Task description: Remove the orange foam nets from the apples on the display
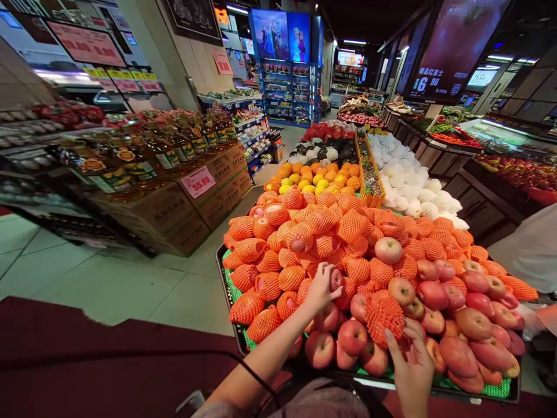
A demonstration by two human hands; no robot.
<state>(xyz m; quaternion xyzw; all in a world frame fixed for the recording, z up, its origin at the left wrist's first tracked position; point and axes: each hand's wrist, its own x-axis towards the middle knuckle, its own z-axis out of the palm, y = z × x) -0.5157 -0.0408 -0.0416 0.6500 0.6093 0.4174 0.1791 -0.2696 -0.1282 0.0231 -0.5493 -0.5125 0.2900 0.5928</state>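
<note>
My left hand [321, 290] reaches over the fruit display, its fingers curled round a red apple [335, 280] among the netted fruit. Closer to me, my right hand [412, 357] pinches an orange foam net [384, 318] between thumb and fingers. Whether fruit sits inside that net I cannot tell. Bare red apples [353, 337] lie below and between my hands, with more bare apples [462, 354] to the right. Behind my hands rises a heap of apples in orange foam nets [322, 220]. One pale bare apple [389, 251] rests on top of it.
The black tray rim [237, 334] borders the fruit, with green matting inside. Yellow and orange fruit [313, 179] and white-wrapped fruit [402, 174] lie farther back. Oil bottles [169, 148] stand on cartons [187, 215] at left. Another person's sleeve [528, 249] shows at right.
</note>
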